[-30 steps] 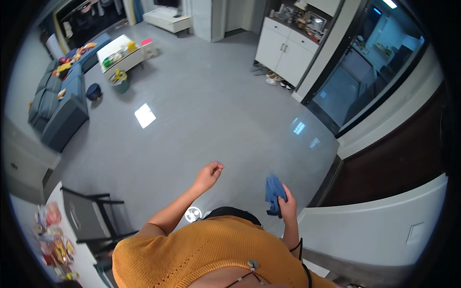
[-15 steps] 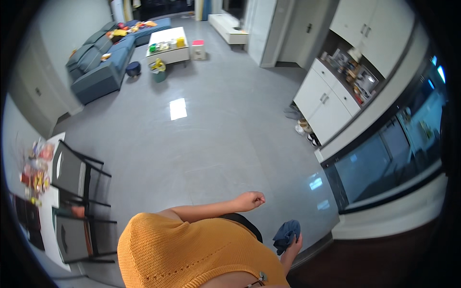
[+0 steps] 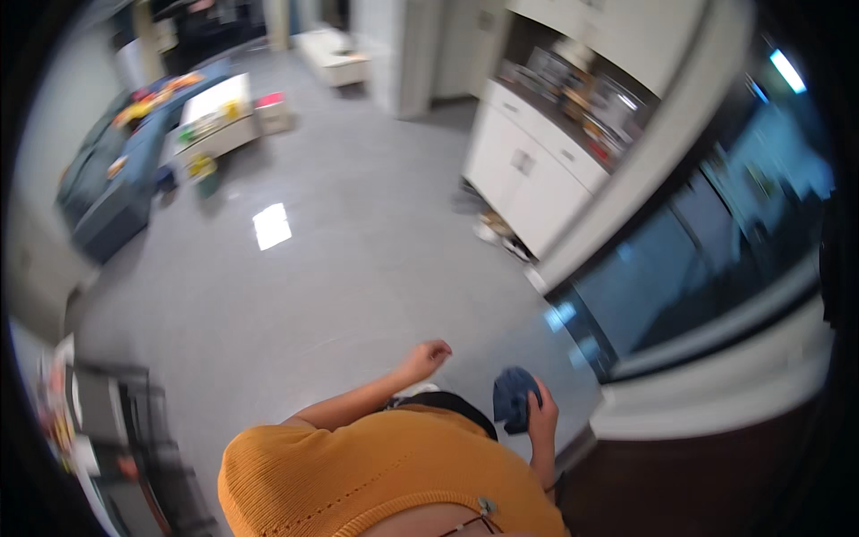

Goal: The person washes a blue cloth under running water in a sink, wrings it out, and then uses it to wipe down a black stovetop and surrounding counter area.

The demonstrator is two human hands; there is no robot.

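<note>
In my right hand (image 3: pixel 544 413) is a bunched dark blue cloth (image 3: pixel 514 400), gripped at its right side and held out in front of my body above the floor. My left hand (image 3: pixel 428 360) hangs forward to the left of the cloth, apart from it, with the fingers curled in and nothing seen in them. My orange knit top (image 3: pixel 385 474) fills the lower middle of the view and hides most of my legs.
Grey glossy floor (image 3: pixel 340 251) stretches ahead. Chairs (image 3: pixel 98 403) stand by a cluttered table at left. A blue sofa (image 3: pixel 116 197) and white low table (image 3: pixel 224 139) lie far left. At right are a white cabinet (image 3: pixel 528 170), shoes (image 3: pixel 497 231) and glass doors (image 3: pixel 680 259).
The view has swung to the right, with the room shifting left in it. My right hand has come up a little with the cloth. My left hand has also risen slightly.
</note>
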